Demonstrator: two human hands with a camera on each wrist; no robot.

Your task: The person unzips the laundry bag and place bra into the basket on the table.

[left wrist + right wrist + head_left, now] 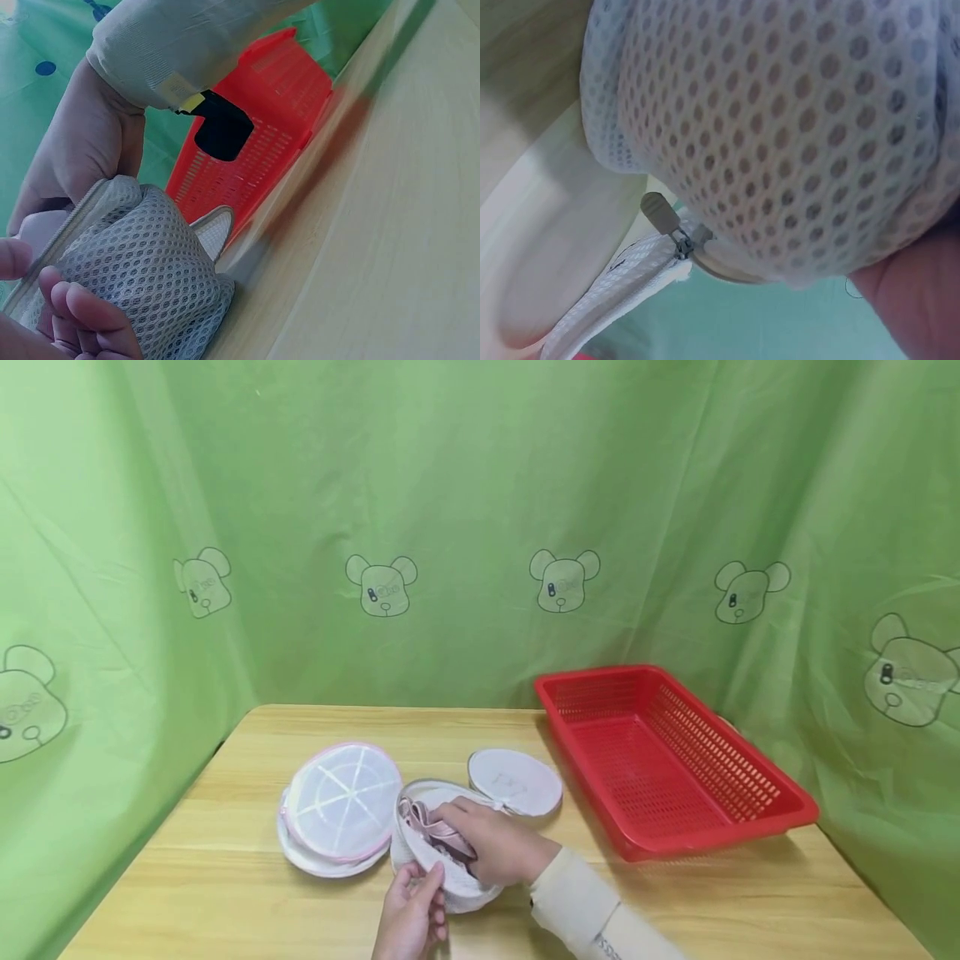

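A round white mesh laundry bag point(471, 899) stands unzipped on the table, its lid point(517, 779) folded back behind it. Inside lies a dusty-pink garment with straps point(417, 817). My left hand point(411, 910) pinches the near rim between thumb and fingers; the left wrist view shows the zip edge running past the fingertips point(82, 296). Reaching into the opening from the right, my right hand point(506, 847) grips the pink garment, with most of its fingers hidden. Mesh point(780, 142) fills much of the right wrist view, a zip pull point(660, 212) hanging beneath.
Left of the bag, a round mesh piece with pink trim point(348, 802) lies on top of another white mesh piece point(311, 862). A red plastic basket point(720, 843) sits at the right of the wooden table point(217, 893). Green curtains point(480, 477) surround the table's back and sides.
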